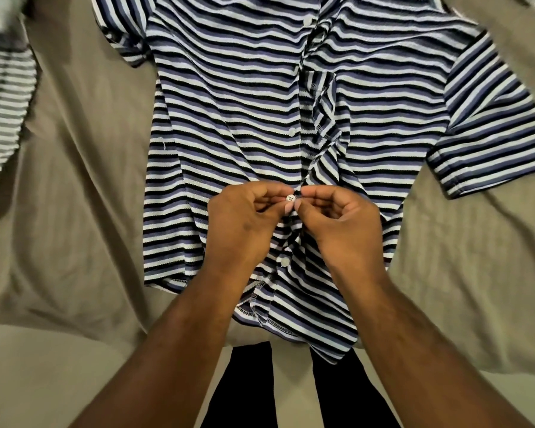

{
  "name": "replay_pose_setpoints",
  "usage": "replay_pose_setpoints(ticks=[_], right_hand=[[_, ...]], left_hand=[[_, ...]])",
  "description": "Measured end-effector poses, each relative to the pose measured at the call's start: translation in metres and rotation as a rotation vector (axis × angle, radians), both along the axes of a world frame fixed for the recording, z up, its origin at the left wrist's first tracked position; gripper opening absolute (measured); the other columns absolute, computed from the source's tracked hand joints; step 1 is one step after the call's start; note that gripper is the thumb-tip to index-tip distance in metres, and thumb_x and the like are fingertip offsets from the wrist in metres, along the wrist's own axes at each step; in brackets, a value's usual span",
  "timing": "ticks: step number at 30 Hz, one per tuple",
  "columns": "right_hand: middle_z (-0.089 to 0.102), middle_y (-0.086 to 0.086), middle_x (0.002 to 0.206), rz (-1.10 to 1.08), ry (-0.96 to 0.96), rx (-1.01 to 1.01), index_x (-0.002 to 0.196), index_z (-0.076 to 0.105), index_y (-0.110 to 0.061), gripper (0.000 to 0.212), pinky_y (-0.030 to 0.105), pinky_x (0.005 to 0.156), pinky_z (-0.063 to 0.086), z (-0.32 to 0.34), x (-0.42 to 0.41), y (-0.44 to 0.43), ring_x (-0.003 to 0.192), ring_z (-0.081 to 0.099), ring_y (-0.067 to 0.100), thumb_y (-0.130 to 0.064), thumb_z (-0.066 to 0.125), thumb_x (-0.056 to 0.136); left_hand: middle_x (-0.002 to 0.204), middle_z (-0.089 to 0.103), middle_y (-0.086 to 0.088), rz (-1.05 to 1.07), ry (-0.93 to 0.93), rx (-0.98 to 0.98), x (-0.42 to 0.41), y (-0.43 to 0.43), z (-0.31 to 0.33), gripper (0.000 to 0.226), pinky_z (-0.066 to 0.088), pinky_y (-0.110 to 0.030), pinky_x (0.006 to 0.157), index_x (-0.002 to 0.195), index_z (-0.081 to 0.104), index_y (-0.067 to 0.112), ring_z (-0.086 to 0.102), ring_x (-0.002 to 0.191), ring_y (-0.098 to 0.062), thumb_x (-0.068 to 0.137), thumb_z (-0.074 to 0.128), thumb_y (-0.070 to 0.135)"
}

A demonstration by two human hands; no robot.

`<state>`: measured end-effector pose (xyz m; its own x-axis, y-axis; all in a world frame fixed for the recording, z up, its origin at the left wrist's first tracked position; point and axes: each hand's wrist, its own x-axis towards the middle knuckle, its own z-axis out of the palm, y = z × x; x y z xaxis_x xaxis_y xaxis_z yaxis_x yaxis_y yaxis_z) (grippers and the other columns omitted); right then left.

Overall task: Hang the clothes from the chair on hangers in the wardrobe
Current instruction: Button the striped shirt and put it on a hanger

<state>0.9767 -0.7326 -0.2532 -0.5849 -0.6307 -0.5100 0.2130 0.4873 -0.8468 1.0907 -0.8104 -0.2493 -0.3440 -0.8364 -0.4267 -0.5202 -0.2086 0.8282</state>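
Note:
A short-sleeved shirt with navy, blue and white stripes lies front-up on a beige bed sheet. Its front opening runs up the middle, partly gaping, with white buttons along it. My left hand pinches one white button on the left placket edge. My right hand pinches the facing edge of the shirt's right front, its fingertips touching the button. Below my hands another button sits on the placket near the hem. No hanger is in view.
A second garment with grey and white stripes lies at the left edge of the bed. The bed's front edge runs below the shirt hem, with my dark trouser legs standing against it.

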Motion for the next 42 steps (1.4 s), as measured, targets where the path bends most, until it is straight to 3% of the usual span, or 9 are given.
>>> replay_pose_setpoints(ticks=[5, 8, 12, 15, 18, 21, 32, 38, 42], right_hand=[[0.077, -0.009, 0.088, 0.073, 0.085, -0.036, 0.103, 0.078, -0.023, 0.016, 0.020, 0.074, 0.056, -0.002, -0.001, 0.002, 0.080, 0.072, 0.002, -0.013, 0.071, 0.094], [0.078, -0.007, 0.094, 0.129, 0.109, -0.065, 0.105, 0.078, -0.021, 0.018, 0.032, 0.084, 0.061, -0.004, -0.005, 0.002, 0.089, 0.074, 0.010, -0.012, 0.075, 0.091], [0.076, -0.002, 0.089, 0.154, 0.134, -0.082, 0.099, 0.076, -0.020, 0.015, 0.039, 0.080, 0.063, -0.006, -0.006, 0.000, 0.084, 0.074, 0.017, -0.011, 0.078, 0.087], [0.074, -0.006, 0.086, 0.176, 0.226, -0.067, 0.097, 0.074, -0.022, 0.015, 0.035, 0.078, 0.062, -0.007, -0.004, -0.001, 0.080, 0.071, 0.014, -0.011, 0.078, 0.086], [0.071, -0.008, 0.086, 0.183, 0.289, -0.066, 0.108, 0.065, -0.025, 0.027, 0.021, 0.078, 0.058, -0.004, -0.003, -0.001, 0.082, 0.069, 0.008, -0.018, 0.080, 0.086], [0.072, -0.007, 0.088, 0.191, 0.274, -0.073, 0.116, 0.061, -0.024, 0.036, 0.019, 0.080, 0.057, -0.004, -0.003, 0.000, 0.085, 0.070, 0.008, -0.018, 0.081, 0.086], [0.075, -0.006, 0.090, 0.122, 0.138, -0.083, 0.107, 0.072, -0.020, 0.022, 0.022, 0.082, 0.059, -0.003, -0.004, 0.001, 0.086, 0.072, 0.007, -0.015, 0.079, 0.087], [0.076, -0.006, 0.087, 0.125, 0.173, -0.069, 0.102, 0.075, -0.017, 0.018, 0.021, 0.078, 0.060, -0.002, -0.003, 0.002, 0.082, 0.073, 0.006, -0.019, 0.081, 0.085], [0.076, -0.006, 0.086, 0.131, 0.176, -0.029, 0.100, 0.076, -0.020, 0.017, 0.026, 0.078, 0.061, -0.007, -0.006, 0.004, 0.080, 0.072, 0.008, -0.008, 0.076, 0.087]], left_hand=[[0.088, 0.078, 0.007, -0.005, 0.027, 0.016, 0.005, -0.004, -0.002, 0.018, 0.061, -0.027, 0.081, 0.106, 0.078, 0.016, 0.074, 0.082, -0.005, 0.088, 0.077, 0.016], [0.085, 0.077, 0.007, -0.012, 0.044, 0.008, 0.006, -0.005, 0.001, 0.017, 0.062, -0.025, 0.075, 0.106, 0.078, 0.016, 0.074, 0.078, -0.006, 0.091, 0.073, 0.024], [0.088, 0.078, 0.009, -0.016, 0.061, 0.023, 0.003, -0.004, 0.006, 0.019, 0.061, -0.024, 0.076, 0.102, 0.080, 0.018, 0.074, 0.082, -0.004, 0.088, 0.077, 0.030], [0.086, 0.078, 0.009, -0.013, 0.038, -0.013, 0.001, -0.003, 0.005, 0.014, 0.061, -0.022, 0.075, 0.098, 0.081, 0.018, 0.073, 0.080, -0.002, 0.086, 0.079, 0.025], [0.081, 0.077, 0.011, -0.009, 0.007, -0.042, 0.000, -0.002, 0.005, 0.009, 0.060, -0.020, 0.073, 0.096, 0.081, 0.019, 0.072, 0.076, 0.000, 0.087, 0.079, 0.022], [0.078, 0.076, 0.013, 0.004, -0.020, -0.084, 0.001, 0.000, 0.004, 0.005, 0.058, -0.016, 0.069, 0.093, 0.080, 0.020, 0.071, 0.072, 0.002, 0.088, 0.077, 0.020], [0.085, 0.077, 0.008, 0.093, 0.035, -0.067, 0.003, 0.003, -0.003, 0.011, 0.062, -0.025, 0.071, 0.098, 0.079, 0.016, 0.074, 0.076, -0.005, 0.087, 0.078, 0.018], [0.087, 0.075, 0.008, 0.121, 0.058, -0.116, 0.001, 0.010, -0.003, 0.013, 0.059, -0.018, 0.075, 0.099, 0.075, 0.020, 0.073, 0.080, -0.002, 0.087, 0.078, 0.014], [0.086, 0.072, 0.015, 0.035, 0.022, -0.196, -0.001, 0.016, 0.001, 0.020, 0.055, -0.011, 0.075, 0.098, 0.069, 0.028, 0.070, 0.081, 0.003, 0.088, 0.077, 0.013]])
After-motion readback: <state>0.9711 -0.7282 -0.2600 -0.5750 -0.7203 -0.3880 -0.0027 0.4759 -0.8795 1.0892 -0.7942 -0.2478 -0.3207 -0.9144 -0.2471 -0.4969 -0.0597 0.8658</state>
